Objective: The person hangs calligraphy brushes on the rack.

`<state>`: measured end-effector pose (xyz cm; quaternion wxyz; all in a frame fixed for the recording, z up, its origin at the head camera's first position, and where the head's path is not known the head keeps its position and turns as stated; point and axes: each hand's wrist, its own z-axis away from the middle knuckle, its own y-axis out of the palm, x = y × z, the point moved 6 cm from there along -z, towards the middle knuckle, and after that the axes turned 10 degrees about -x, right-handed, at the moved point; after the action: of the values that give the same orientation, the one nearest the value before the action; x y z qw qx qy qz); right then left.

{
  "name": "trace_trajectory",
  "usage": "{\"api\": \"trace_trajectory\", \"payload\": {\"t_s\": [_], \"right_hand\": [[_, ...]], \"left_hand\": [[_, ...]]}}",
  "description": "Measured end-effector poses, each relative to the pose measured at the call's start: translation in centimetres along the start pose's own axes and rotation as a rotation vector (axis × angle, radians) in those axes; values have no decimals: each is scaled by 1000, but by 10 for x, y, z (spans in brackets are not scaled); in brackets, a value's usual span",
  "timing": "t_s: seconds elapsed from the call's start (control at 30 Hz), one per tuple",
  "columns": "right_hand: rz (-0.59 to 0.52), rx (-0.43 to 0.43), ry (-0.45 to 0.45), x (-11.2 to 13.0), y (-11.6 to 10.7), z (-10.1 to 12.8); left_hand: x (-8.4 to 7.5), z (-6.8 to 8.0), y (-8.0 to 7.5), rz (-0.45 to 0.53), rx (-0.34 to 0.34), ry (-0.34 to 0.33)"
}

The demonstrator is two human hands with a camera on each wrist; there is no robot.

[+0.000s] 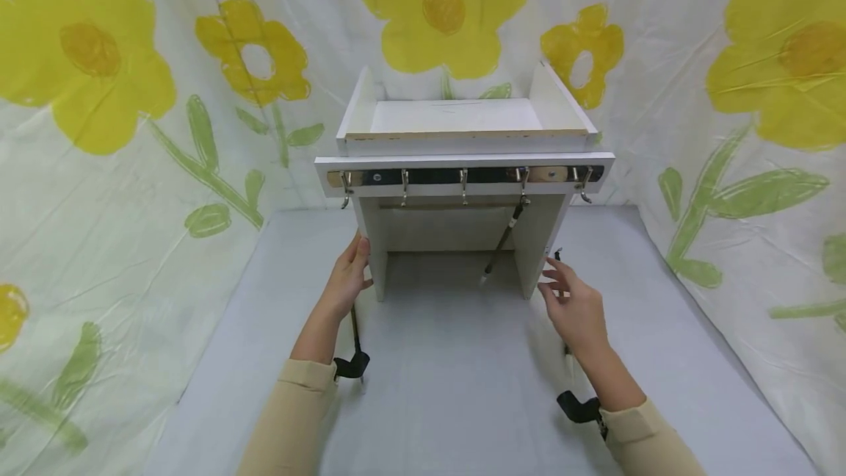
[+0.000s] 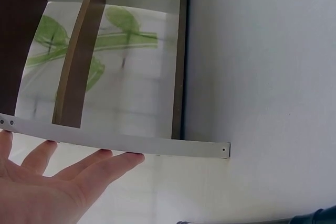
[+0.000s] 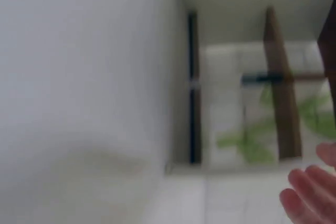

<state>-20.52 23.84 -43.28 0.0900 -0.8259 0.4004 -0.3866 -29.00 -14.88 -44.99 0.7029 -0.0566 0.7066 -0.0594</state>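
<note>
Flanking the white hook rack (image 1: 463, 175) on the desk (image 1: 463, 388), left hand (image 1: 346, 281) touches its leg, fingers straight; right hand (image 1: 575, 307) hovers relaxed. Probably rigid, top-heavy: grip both side panels.

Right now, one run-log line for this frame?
left hand: fingers straight against white rack's left leg | right hand: open, by right leg, contact unclear | brush: hangs from hook rail | table: grey

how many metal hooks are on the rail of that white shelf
5 hooks along the rail: far left, left of centre, centre, right of centre, far right. None looks hidden.
</note>
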Motion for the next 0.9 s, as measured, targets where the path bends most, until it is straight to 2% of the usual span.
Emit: {"api": "trace_trajectory", "payload": {"t_s": [0.1,0.17,0.27,0.37,0.5,0.7,0.9], "right_hand": [[146,42,106,-26,-4,1],[242,160,211,-46,0,6],[337,387,370,-73,9,20],[374,534,456,-90,17,32],[381,552,470,-97,19,36],[342,546,498,-91,13,33],[323,598,544,-88,9,31]], "left_hand": [[-2,1,-1,-2,0,-5],[-2,2,-1,-5,-5,0],[-2,3,-1,-14,-19,5],[-3,4,-1,-13,-22,20],[-3,2,1,-1,-17,39],[2,-1,1,12,-2,4],[4,-3,0,14,5,-10]]}}
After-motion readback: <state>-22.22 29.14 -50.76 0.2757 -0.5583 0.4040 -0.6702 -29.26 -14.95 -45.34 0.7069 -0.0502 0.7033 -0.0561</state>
